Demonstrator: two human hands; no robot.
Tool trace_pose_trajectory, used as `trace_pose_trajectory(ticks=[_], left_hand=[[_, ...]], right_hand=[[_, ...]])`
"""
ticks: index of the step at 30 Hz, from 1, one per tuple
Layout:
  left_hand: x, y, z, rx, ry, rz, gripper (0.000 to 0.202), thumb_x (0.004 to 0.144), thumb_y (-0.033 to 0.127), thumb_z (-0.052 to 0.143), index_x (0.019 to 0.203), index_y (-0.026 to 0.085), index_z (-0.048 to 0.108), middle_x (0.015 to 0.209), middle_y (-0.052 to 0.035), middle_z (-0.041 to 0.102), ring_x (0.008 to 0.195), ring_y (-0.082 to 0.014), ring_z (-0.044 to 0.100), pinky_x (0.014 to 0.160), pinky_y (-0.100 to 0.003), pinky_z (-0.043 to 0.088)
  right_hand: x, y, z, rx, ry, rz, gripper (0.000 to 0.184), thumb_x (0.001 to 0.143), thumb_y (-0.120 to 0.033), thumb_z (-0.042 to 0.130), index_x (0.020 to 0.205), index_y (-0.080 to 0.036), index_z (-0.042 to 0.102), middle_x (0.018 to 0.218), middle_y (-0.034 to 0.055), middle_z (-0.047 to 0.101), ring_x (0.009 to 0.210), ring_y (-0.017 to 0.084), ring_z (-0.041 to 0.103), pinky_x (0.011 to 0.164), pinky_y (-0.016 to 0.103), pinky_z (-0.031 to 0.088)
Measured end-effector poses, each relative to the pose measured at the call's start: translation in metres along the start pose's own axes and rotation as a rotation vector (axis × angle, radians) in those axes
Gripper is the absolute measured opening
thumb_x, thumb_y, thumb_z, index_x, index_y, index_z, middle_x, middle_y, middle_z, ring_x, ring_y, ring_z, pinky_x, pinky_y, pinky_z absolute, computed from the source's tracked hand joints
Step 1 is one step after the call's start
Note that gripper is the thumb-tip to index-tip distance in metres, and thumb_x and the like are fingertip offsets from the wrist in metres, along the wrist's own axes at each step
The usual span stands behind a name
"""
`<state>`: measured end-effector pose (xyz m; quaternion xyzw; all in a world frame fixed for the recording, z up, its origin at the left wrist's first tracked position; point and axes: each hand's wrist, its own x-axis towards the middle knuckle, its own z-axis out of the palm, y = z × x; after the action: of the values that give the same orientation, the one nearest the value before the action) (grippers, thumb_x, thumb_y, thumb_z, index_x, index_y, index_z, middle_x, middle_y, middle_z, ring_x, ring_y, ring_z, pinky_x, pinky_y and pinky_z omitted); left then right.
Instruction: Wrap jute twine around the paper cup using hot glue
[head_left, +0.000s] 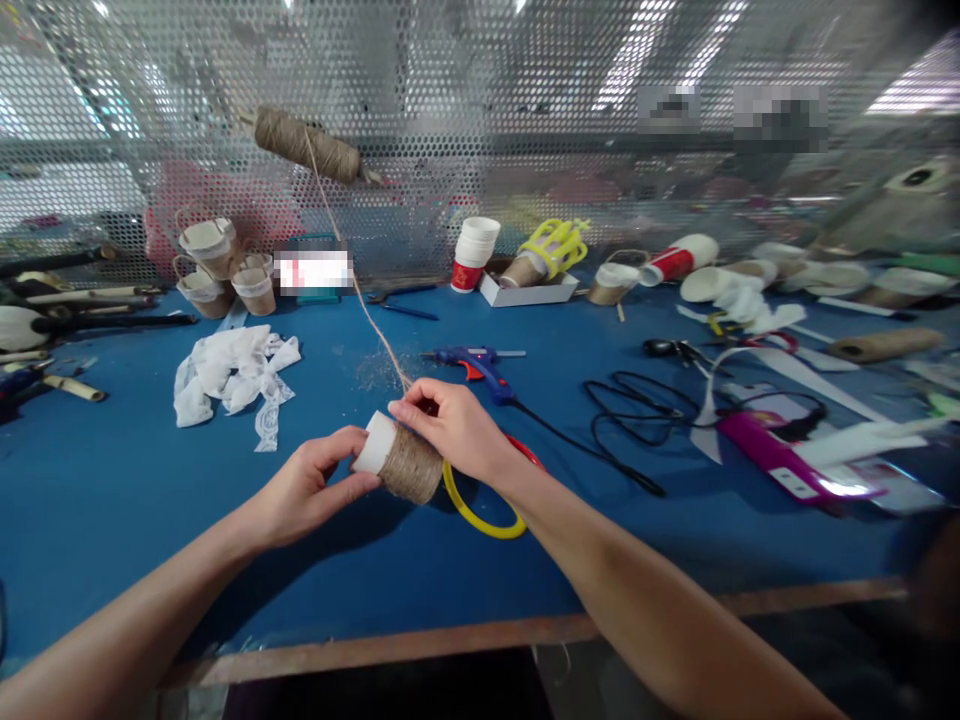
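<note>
Cup (411,462) is lying tilted between my hands over the blue table (330,590), near the front edge; can't tell if it's touching the surface. Brown twine (384,343) is covering most of its side, leaving a white band bare at the left end. My left hand (319,482) is clamping that white end, thumb and fingers closed on it. My right hand (450,425) is pinching the twine at the cup, thumb and finger together. The strand is running up, taut, to a spool (306,145) hanging by the metal mesh. Glue gun (480,365) is lying just beyond my right hand, yellow ring (495,532) is sitting partly under my forearm, white lace (225,375) is lying bunched off left.
</note>
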<state>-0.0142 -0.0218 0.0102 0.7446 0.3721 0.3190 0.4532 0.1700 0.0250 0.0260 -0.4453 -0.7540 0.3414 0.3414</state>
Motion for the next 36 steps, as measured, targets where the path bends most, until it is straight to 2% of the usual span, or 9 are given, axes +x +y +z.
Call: trace_pose_trajectory(ticks=[6,13,17,21,24,29,36], left_hand=[[0.002,0.001,-0.002,0.067,0.023,0.074,0.011,0.082,0.023,0.049,0.079,0.015,0.056,0.083,-0.0055,0.053,0.078,-0.0165,0.050,0.073,-0.028,0.040],[0.006,-0.004,-0.005,0.134,0.062,0.181,0.010,0.082,0.020,0.049,0.082,0.014,0.058,0.091,-0.0095,0.055,0.092,-0.0207,0.050,0.084,-0.033,0.039],[0.006,-0.008,-0.006,0.136,0.097,0.132,0.011,0.081,0.022,0.051,0.087,0.014,0.057,0.096,-0.0097,0.057,0.092,-0.0205,0.052,0.085,-0.033,0.039],[0.005,-0.009,-0.004,0.162,0.124,0.037,0.026,0.075,0.026,0.059,0.097,0.014,0.054,0.093,-0.0093,0.058,0.086,-0.0212,0.053,0.080,-0.034,0.041],[0.004,-0.006,-0.002,0.190,0.114,-0.018,0.026,0.074,0.029,0.059,0.093,0.013,0.055,0.087,-0.0082,0.059,0.080,-0.0206,0.053,0.074,-0.033,0.041],[0.004,-0.003,0.002,0.146,0.122,-0.034,0.026,0.074,0.030,0.058,0.092,0.011,0.057,0.088,-0.0088,0.061,0.081,-0.0210,0.054,0.075,-0.033,0.041],[0.004,-0.001,0.008,0.037,0.097,-0.081,0.025,0.074,0.030,0.058,0.090,0.010,0.058,0.082,-0.0056,0.062,0.074,-0.0181,0.054,0.070,-0.029,0.043]], right_hand=[[0.000,0.000,0.001,-0.026,-0.040,-0.012,0.020,0.081,-0.032,0.046,0.068,-0.018,0.046,0.063,-0.0008,0.051,0.058,0.010,0.046,0.056,0.024,0.036],[0.002,0.001,0.005,-0.094,-0.054,0.009,0.022,0.086,-0.033,0.034,0.069,-0.020,0.038,0.064,-0.0019,0.046,0.060,0.012,0.045,0.059,0.027,0.035],[0.005,0.000,0.006,-0.124,0.006,0.035,0.021,0.086,-0.032,0.035,0.068,-0.021,0.038,0.064,-0.0007,0.048,0.059,0.013,0.046,0.059,0.027,0.034],[0.003,0.002,0.010,-0.112,0.052,0.056,0.022,0.086,-0.032,0.034,0.068,-0.020,0.039,0.065,0.0015,0.052,0.062,0.014,0.048,0.061,0.028,0.036],[0.000,0.004,0.013,-0.098,0.076,0.067,0.024,0.086,-0.034,0.033,0.069,-0.020,0.040,0.068,0.0029,0.054,0.063,0.014,0.049,0.062,0.028,0.037],[-0.007,0.005,0.015,-0.116,0.114,0.015,0.021,0.086,-0.034,0.034,0.070,-0.021,0.038,0.065,0.0018,0.053,0.060,0.014,0.049,0.059,0.028,0.037],[-0.014,0.002,0.022,-0.279,0.137,-0.076,0.019,0.087,-0.032,0.033,0.071,-0.021,0.035,0.066,0.0020,0.051,0.060,0.014,0.047,0.057,0.027,0.036]])
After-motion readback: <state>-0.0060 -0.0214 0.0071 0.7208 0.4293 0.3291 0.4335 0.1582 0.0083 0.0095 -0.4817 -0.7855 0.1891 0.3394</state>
